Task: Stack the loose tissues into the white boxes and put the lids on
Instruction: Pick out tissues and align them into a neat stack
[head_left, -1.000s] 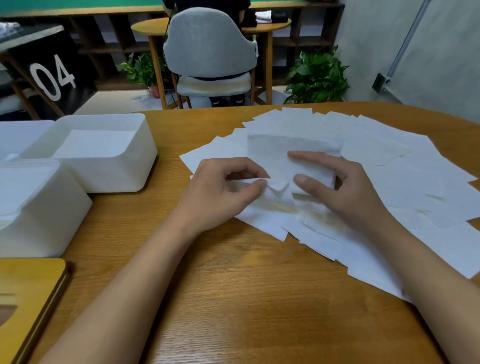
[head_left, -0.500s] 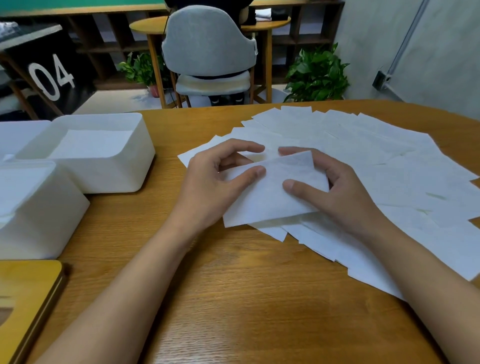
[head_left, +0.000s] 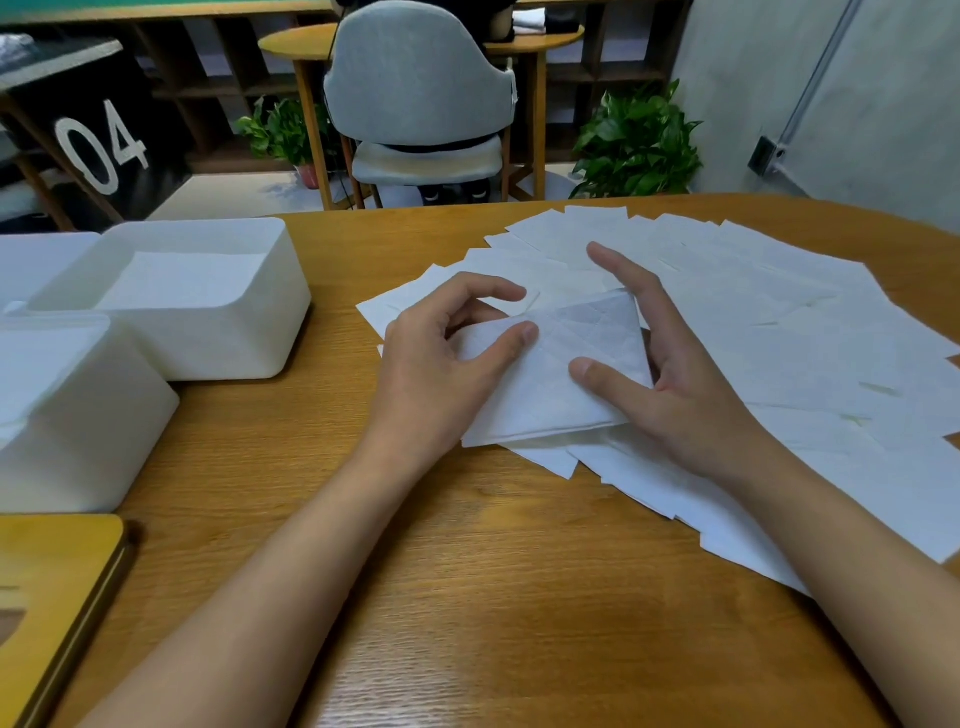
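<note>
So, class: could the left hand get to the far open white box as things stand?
Probably yes: only bare table lies between the left hand and the far white box, whose top is open, though it grips a tissue.

1 view only — a wide-angle camera worn on the person's head, facing forward and down over the wooden table (head_left: 467, 597). It sits close: both forearms enter from the near edge, and the left hand (head_left: 436, 364), right hand (head_left: 691, 384) and the folded tissue (head_left: 545, 400) they pinch fall mid-frame. White boxes (head_left: 234, 348) lie at the left edge; a grey chair (head_left: 415, 78) shows far beyond.
</note>
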